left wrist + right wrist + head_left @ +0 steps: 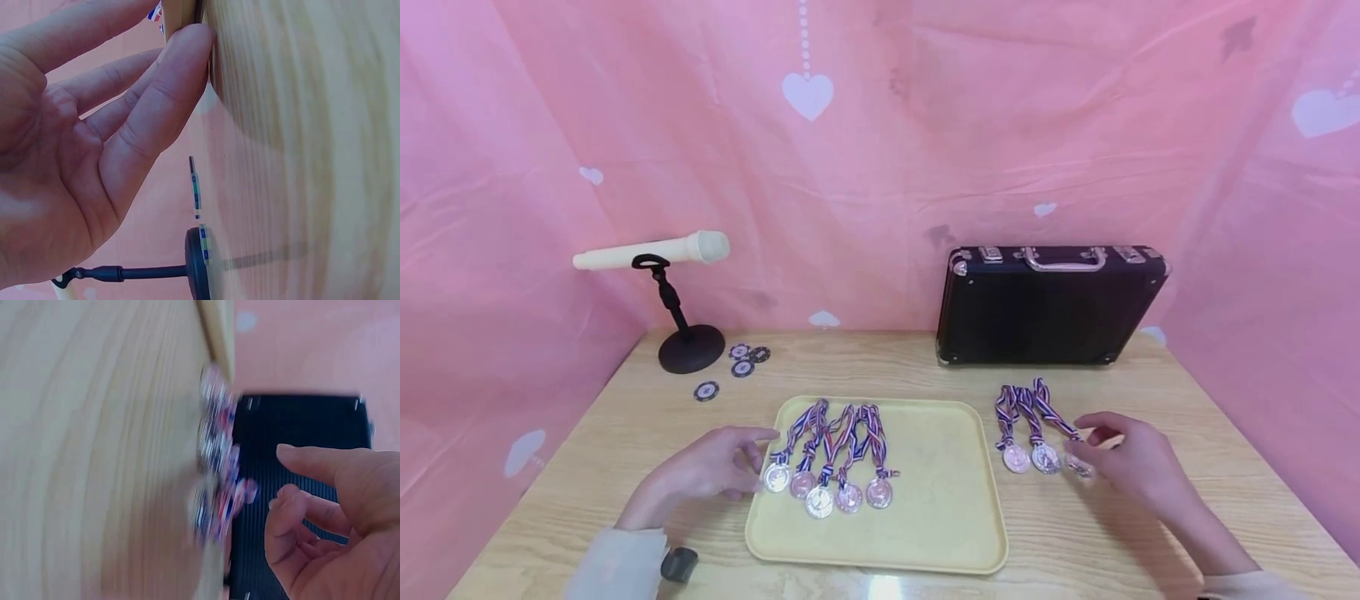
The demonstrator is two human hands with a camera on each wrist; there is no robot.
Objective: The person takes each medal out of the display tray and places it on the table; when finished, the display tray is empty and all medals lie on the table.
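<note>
A yellow tray (940, 500) lies in the middle of the wooden table (1165, 383). Several medals on striped ribbons (827, 492) sit in a row on the tray's left half. My left hand (752, 454) rests at the tray's left edge with relaxed fingers; the left wrist view shows a fingertip (187, 44) touching that edge. Three more medals (1030, 454) lie on the table to the right of the tray. My right hand (1093, 446) hovers by the rightmost medal (1078, 467). In the right wrist view its fingers (294, 506) are loosely curled, apart from the blurred medals (215, 487).
A black case (1045, 308) with a metal handle stands upright at the back right. A cream microphone (655, 250) sits on a black stand (691, 348) at the back left, with poker chips (742, 358) beside it. Pink cloth with hearts surrounds the table.
</note>
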